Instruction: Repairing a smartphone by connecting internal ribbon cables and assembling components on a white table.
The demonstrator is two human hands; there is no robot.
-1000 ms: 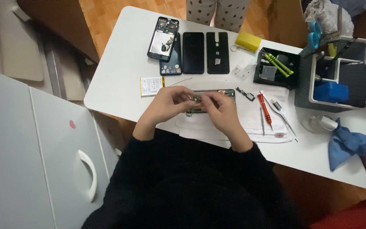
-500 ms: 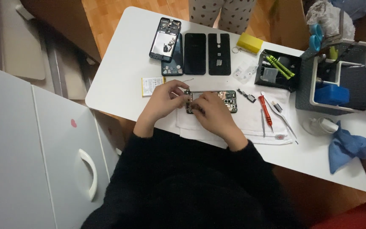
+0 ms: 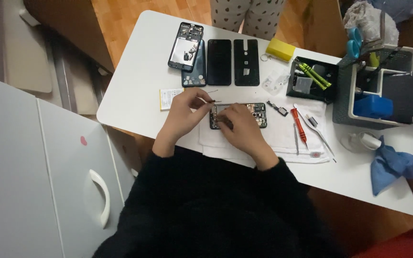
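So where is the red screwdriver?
In the head view, the red screwdriver lies on the white cloth, right of the opened phone and the right hand.

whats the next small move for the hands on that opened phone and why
Probably bring the left hand with its thin tool down onto the near end of the opened phone. The tool tip hovers just beside the frame's edge, while the right hand already presses on the phone, pinning it to the white cloth. What the tool is cannot be told from here.
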